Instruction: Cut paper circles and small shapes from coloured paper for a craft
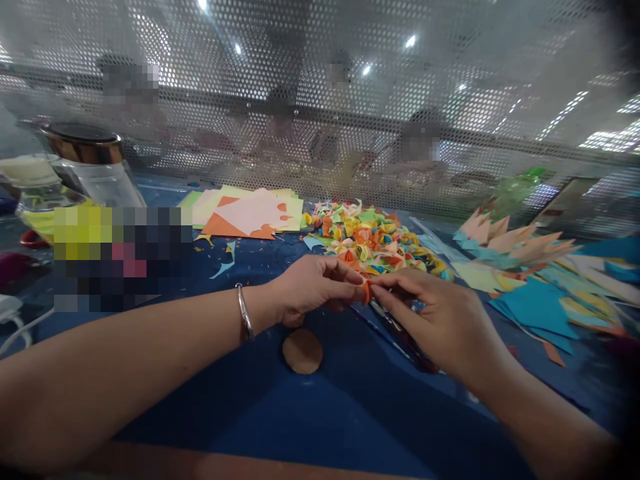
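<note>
Between both sets of fingertips is a small orange paper piece, partly covered by the fingers. My left hand pinches it from the left, thumb against fingers, a silver bangle on the wrist. From the right, my right hand closes thumb and fingers on the same piece. Just beyond the hands lies a heap of small folded paper pieces in orange, yellow, green and blue. A round brown disc rests on the blue table below my left hand. Slim tools, perhaps scissors or tweezers, lie partly under my right hand.
Cut sheets of coloured paper lie at the back left, near a clear jar and a bottle. Pointed peach and blue paper shapes and blue sheets are at right. A perforated metal screen stands behind, people beyond it.
</note>
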`<state>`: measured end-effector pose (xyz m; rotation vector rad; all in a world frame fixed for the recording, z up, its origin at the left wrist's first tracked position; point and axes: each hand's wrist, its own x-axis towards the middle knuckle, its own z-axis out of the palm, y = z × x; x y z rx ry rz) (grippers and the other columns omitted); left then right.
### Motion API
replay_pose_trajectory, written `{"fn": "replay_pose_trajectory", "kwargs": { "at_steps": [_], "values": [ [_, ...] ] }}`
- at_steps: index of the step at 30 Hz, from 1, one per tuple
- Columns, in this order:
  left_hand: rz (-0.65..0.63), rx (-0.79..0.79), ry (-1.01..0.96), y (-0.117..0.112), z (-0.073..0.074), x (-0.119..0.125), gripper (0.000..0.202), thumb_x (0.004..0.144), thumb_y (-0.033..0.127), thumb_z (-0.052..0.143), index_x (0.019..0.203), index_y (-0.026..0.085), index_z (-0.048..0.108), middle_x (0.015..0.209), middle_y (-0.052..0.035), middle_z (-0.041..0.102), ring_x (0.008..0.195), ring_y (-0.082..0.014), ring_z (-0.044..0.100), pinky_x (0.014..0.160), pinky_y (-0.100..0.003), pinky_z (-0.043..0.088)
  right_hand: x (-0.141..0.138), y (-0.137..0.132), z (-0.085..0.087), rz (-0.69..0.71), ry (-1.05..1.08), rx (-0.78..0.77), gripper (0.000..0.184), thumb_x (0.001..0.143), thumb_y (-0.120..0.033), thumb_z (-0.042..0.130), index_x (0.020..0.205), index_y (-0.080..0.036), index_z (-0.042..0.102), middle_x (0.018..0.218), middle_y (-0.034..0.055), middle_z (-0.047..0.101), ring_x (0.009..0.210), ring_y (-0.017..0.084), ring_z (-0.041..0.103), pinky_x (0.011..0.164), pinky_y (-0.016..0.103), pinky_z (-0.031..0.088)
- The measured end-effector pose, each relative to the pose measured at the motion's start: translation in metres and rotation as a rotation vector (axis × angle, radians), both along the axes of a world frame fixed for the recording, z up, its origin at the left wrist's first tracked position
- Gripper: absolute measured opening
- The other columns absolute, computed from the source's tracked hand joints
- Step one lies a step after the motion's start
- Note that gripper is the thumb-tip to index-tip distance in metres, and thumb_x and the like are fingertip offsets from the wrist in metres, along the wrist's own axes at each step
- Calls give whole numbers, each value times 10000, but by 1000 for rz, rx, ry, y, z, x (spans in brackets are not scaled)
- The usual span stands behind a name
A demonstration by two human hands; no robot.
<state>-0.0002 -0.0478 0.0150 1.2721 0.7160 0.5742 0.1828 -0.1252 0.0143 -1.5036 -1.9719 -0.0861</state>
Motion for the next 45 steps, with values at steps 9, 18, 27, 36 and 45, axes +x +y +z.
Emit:
{"fn": "replay_pose_trajectory", "kwargs": {
  "at_steps": [9, 18, 27, 36, 45],
  "values": [
    [-109, 311, 172, 4, -7, -2, 232, 786, 361, 719, 778, 143, 639, 687, 4, 617, 610, -94, 544, 557, -222, 453, -1, 0, -4, 35, 171, -160, 256, 928, -376, 549, 812, -229, 724, 781, 7, 726, 713, 162, 668, 682, 266, 512],
    [-69, 442, 156, 4, -9, -1, 254, 857, 387, 638, 752, 164, 581, 619, 34, 554, 538, -76, 488, 513, -203, 386, 0, 2, -4, 62, 317, -281, 299, 907, -457, 581, 916, -204, 739, 844, 38, 757, 736, 192, 681, 669, 295, 525],
    [-77, 566, 191, 6, -4, -1, 232, 844, 341, 647, 713, 163, 579, 627, 34, 563, 576, -81, 507, 559, -202, 383, 0, 2, -2, 15, 324, -289, 320, 908, -467, 558, 776, -213, 699, 567, -2, 626, 567, 164, 597, 491, 262, 426],
    [-298, 723, 506, 21, 4, -13, 176, 792, 294, 677, 696, 151, 709, 610, 3, 640, 546, -97, 497, 540, -231, 334, 15, 6, -2, -106, 219, -144, 314, 878, -462, 565, 768, -199, 695, 620, 3, 651, 531, 134, 552, 523, 261, 418],
    [-381, 880, 605, 20, 11, -16, 377, 870, 335, 587, 531, 172, 614, 498, 7, 550, 464, -100, 439, 529, -263, 289, 32, 13, -6, -74, 7, -353, 405, 884, -547, 532, 728, -201, 674, 571, -5, 611, 482, 130, 522, 476, 258, 370]
  ]
}}
